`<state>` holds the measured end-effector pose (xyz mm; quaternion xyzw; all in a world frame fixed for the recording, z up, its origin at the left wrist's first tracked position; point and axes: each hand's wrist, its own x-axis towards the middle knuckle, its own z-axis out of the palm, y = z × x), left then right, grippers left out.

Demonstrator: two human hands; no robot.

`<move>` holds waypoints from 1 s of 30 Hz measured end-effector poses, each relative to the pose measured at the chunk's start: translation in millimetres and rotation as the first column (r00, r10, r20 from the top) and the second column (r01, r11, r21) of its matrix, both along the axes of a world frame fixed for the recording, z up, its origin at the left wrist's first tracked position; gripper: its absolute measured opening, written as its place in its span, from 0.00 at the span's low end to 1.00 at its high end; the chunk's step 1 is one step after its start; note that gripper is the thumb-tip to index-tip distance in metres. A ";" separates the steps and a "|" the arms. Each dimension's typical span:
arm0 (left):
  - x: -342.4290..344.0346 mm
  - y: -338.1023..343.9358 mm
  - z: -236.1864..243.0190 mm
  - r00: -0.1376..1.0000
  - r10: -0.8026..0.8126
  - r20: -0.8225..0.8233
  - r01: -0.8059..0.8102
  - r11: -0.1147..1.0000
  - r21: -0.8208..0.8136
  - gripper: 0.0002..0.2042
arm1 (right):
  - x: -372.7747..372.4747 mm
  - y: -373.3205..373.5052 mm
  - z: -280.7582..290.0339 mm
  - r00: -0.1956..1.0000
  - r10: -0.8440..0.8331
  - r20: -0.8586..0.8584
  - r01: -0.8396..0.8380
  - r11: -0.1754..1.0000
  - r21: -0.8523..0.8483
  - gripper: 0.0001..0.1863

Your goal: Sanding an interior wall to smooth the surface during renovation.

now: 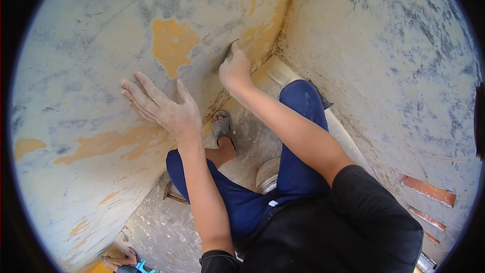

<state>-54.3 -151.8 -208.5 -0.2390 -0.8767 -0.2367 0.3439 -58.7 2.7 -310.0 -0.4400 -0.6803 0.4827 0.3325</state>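
Note:
My left hand (pixel 169 108), dusted pale, has its fingers spread towards the patchy grey-white wall (pixel 116 45) on the left. Whether its palm presses on the surface I cannot tell. Close to the wall corner, my right hand (pixel 236 71) is closed around a thin dark piece (pixel 230 50) held at the wall. Only an edge of that piece shows past the fingers, so its kind is unclear. An orange-yellow bare patch (pixel 174 44) lies on the wall between and above my hands.
A second patchy wall (pixel 384 55) rises on the right, with reddish slots (pixel 429 190) low down. I sit with knees apart over a pale round bucket (pixel 268 174). My sandalled foot (pixel 222 126) rests on the dusty floor (pixel 166 232). At lower left another person's foot (pixel 121 261) shows.

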 end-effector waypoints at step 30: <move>-2.4 -2.2 -1.1 1.000 0.012 -0.011 -0.012 1.000 0.001 0.47 | -5.6 -19.9 7.1 0.999 -0.043 -0.023 0.047 0.987 0.157 0.24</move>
